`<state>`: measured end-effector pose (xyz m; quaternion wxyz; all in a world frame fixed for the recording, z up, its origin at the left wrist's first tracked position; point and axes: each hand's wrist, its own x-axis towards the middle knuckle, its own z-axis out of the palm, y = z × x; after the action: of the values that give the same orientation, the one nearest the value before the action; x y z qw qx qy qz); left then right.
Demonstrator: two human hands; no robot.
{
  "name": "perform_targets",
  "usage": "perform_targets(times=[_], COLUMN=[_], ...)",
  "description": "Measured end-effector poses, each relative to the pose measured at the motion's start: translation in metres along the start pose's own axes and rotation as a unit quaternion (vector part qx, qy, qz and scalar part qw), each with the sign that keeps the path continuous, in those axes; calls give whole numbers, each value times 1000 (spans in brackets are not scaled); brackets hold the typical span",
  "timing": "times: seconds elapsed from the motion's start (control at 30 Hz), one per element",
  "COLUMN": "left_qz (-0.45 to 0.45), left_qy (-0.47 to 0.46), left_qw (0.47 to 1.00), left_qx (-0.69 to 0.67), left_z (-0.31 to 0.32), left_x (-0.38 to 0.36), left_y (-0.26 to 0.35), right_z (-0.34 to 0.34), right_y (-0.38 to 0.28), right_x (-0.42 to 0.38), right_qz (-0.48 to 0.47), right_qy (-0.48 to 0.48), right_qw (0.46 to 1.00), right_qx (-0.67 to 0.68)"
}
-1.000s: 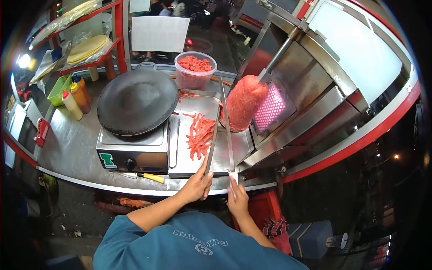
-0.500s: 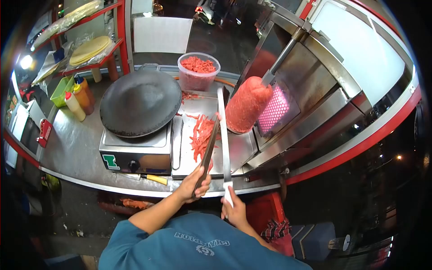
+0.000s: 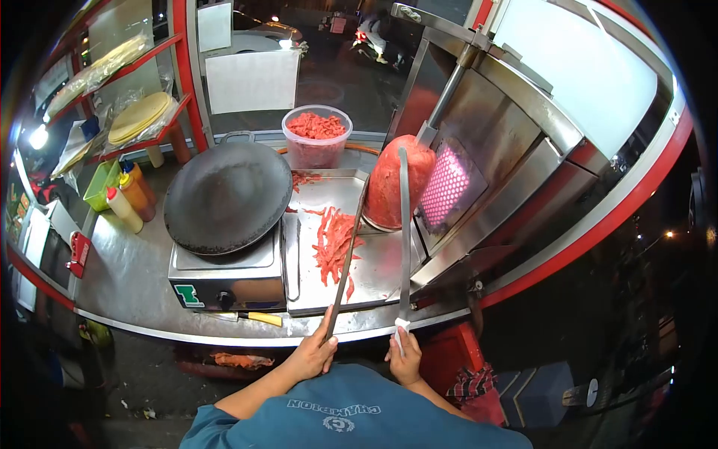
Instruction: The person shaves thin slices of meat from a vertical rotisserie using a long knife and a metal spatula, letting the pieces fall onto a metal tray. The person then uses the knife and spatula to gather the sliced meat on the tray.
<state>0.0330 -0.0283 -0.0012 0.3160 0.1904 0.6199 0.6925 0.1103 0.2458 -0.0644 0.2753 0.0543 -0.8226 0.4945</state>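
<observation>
My right hand (image 3: 404, 358) is closed around the white handle of a long knife (image 3: 405, 247). Its blade points away from me and overlaps the front of the meat cone (image 3: 387, 179) on the vertical spit. In my left hand (image 3: 313, 355) is a long, dark, narrow tool (image 3: 347, 266), its far end at the left side of the cone. Thin reddish strips of cut meat (image 3: 334, 243) lie below it on the metal tray (image 3: 383, 273).
Left of the tray, a black domed griddle (image 3: 228, 196) sits on a burner (image 3: 224, 280). Behind stands a clear tub (image 3: 317, 150) of cut meat. A glowing pink heater (image 3: 446, 185) is right of the cone. A yellow-handled knife (image 3: 265, 319) lies by the counter edge; sauce bottles (image 3: 125, 209) stand left.
The knife has moved right, from beside the cone to across its front. My left hand and the dark tool have shifted slightly down. The camera view has tilted a little.
</observation>
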Motion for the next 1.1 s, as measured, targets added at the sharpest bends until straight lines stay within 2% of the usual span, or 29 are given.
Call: perform_targets(times=[0.07,0.17,0.23,0.33,0.43,0.53,0.6,0.67,0.77,0.87,1.0,1.1], left_qz=[-7,-10,-25,-18,-25,-27,-30,-37,-25,-42,-26,-16], left_qy=[-1,-5,0,-11,-11,-12,-5,-4,-10,7,4,22], left_qw=[1000,1000,1000,1000,1000,1000,999,999,1000,998,1000,998], left_qx=[-2,4,15,17,5,-10,-18,-16,-17,41,13,48], left_z=[0,0,1,-4,-7,-9,-8,-8,-12,-9,-2,2], left_x=[-2,0,0,-1,-7,-11,-12,-9,-3,0,5,14], left_y=[4,5,8,9,8,12,13,10,11,18,8,14], right_z=[0,13,20,11,4,3,13,17,6,4,11,11], right_y=[8,-10,-15,-7,2,3,-7,-14,-1,0,-17,-24], right_x=[12,84,102,54,12,51,96,105,45,-5,67,92], right_qz=[-7,-17,-18,-22,3,9,-33,-21,-2,7,-15,3], right_qy=[-7,-9,3,9,-6,-28,-22,-6,-14,4,8,-4], right_qw=[999,998,998,1000,998,998,998,998,999,1000,995,996], right_qx=[31,54,63,5,59,61,43,66,-42,-13,-103,-90])
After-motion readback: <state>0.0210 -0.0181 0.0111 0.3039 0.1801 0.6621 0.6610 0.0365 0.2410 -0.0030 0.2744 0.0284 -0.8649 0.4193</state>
